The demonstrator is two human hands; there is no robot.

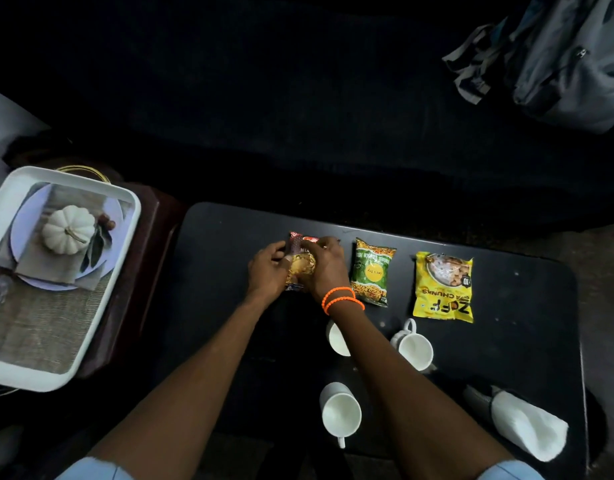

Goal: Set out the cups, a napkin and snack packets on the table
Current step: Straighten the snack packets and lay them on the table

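On the dark table [229, 341], my left hand [269, 268] and my right hand [324, 266] both grip a red-and-gold snack packet [300, 263] near the far edge. A green snack packet [371, 271] lies just right of it, and a yellow packet [443, 287] further right. Three white cups stand nearer me: one [337, 337] partly hidden by my right forearm, one [414, 346] to its right, one [340, 412] at the front. A folded white napkin [527, 424] lies at the front right corner.
A white tray [11, 375] printed with a pumpkin picture rests on a dark red stool [149, 237] left of the table. A grey backpack [558, 60] lies on the dark seat at the top right. The floor around is dim.
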